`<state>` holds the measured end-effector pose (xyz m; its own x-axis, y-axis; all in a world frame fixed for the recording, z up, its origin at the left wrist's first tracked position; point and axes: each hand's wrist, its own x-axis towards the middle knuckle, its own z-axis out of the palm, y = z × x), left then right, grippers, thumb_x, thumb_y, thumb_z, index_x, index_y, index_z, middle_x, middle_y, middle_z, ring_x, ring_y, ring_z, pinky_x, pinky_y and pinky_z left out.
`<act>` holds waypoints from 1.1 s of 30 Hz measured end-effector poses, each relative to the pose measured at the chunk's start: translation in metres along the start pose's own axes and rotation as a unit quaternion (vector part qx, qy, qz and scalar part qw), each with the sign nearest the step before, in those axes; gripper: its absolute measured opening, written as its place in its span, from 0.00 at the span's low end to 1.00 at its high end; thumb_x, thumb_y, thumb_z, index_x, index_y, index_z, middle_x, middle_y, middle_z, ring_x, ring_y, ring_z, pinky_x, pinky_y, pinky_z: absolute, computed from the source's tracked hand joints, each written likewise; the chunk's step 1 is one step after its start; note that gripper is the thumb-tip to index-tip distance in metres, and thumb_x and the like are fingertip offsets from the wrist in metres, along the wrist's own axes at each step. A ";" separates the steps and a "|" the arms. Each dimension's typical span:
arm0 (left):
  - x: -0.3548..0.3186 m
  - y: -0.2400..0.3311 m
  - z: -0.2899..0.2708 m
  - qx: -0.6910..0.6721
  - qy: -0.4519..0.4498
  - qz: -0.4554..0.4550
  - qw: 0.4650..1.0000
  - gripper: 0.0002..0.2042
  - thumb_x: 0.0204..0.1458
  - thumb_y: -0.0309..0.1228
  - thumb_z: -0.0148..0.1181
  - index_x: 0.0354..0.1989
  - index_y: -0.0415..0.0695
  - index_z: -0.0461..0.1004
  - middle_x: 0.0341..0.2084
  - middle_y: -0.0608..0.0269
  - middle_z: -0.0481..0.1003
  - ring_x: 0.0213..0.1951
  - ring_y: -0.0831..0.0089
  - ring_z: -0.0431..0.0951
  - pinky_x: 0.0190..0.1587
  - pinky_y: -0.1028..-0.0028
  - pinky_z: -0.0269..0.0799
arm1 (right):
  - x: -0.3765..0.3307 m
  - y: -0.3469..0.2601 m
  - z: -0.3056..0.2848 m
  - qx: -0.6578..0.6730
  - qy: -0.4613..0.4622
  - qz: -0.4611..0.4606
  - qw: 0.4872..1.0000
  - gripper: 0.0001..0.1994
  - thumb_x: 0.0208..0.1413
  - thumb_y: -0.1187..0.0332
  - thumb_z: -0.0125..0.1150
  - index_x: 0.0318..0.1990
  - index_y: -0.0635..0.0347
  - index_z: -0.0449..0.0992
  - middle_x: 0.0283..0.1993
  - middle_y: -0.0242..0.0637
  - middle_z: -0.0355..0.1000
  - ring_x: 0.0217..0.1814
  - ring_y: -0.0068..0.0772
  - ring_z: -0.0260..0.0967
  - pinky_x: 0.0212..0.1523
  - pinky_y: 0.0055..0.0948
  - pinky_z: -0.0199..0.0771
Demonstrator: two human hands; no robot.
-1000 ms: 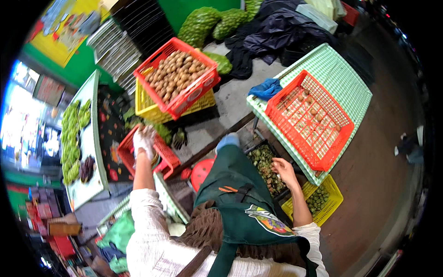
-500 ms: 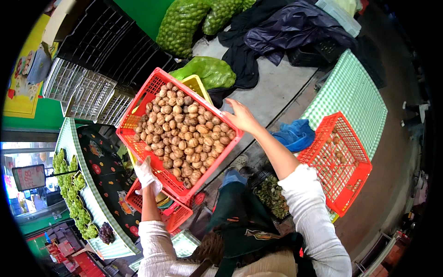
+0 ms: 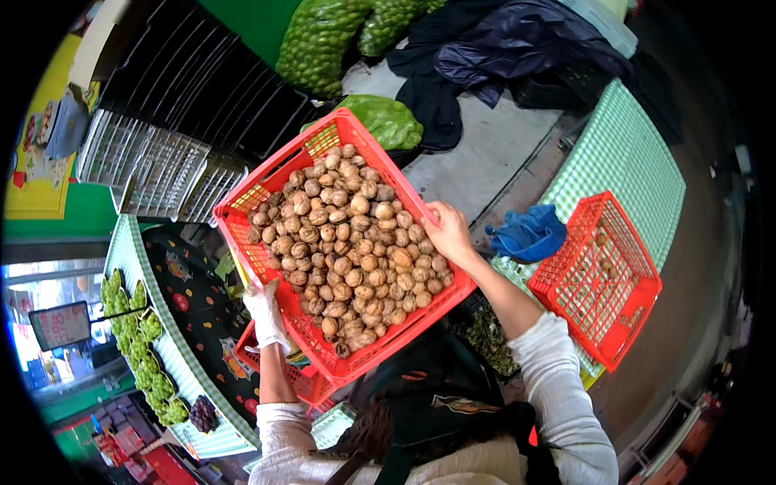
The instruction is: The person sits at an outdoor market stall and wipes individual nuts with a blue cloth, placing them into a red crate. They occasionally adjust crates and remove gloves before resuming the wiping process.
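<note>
A red plastic crate full of brown walnuts hangs tilted in front of me, held up between both hands. My left hand, in a thin white glove, grips its left side near the lower corner, with the thumb at the rim. On the right side, my bare right hand closes over the rim; its other fingers are partly hidden. Another red crate, with a few walnuts on its bottom, stands right of me on a table with a green checked cloth.
A blue cloth lies beside the right crate. Mesh bags of green produce and dark plastic sheeting are at the back. Stacked black crates and silver crates stand left, above a display of green grapes. A smaller red basket is below.
The walnut crate has come nearer to me and to the right. My right hand, with fingers lifted off the rim before, now grips it. My left hand keeps its hold.
</note>
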<state>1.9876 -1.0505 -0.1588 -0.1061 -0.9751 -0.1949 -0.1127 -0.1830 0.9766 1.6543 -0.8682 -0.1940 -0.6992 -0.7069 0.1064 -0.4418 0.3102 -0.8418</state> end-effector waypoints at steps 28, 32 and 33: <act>0.104 0.112 0.014 0.142 -0.603 0.314 0.719 0.10 0.42 0.27 0.67 0.33 0.41 0.75 0.24 0.67 0.75 0.26 0.77 0.71 0.30 0.73 0.69 | -0.316 -0.198 0.161 -0.063 0.699 0.248 0.667 0.08 0.59 0.71 0.56 0.41 0.66 0.76 0.33 0.28 0.73 0.34 0.16 0.65 0.36 0.19 0.66; 0.104 0.046 0.076 0.022 -0.762 0.073 0.643 0.10 0.44 0.23 0.64 0.37 0.42 0.77 0.27 0.71 0.76 0.28 0.82 0.71 0.31 0.79 0.68 | -0.328 -0.150 0.222 -0.075 0.749 0.210 0.624 0.09 0.58 0.71 0.52 0.37 0.69 0.76 0.28 0.25 0.69 0.32 0.19 0.63 0.35 0.22 0.65; 0.109 0.013 0.091 0.109 -0.767 0.125 0.620 0.14 0.44 0.23 0.64 0.42 0.41 0.77 0.30 0.69 0.77 0.30 0.81 0.73 0.34 0.79 0.70 | -0.335 -0.139 0.231 -0.063 0.749 0.246 0.612 0.10 0.58 0.71 0.52 0.36 0.70 0.76 0.29 0.27 0.69 0.33 0.19 0.63 0.35 0.23 0.65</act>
<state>1.8844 -1.1480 -0.1753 -0.9431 0.3271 -0.0604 -0.0171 0.1338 0.9909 2.0802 -0.8214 -0.2351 -0.4547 0.8380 0.3015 0.0562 0.3649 -0.9293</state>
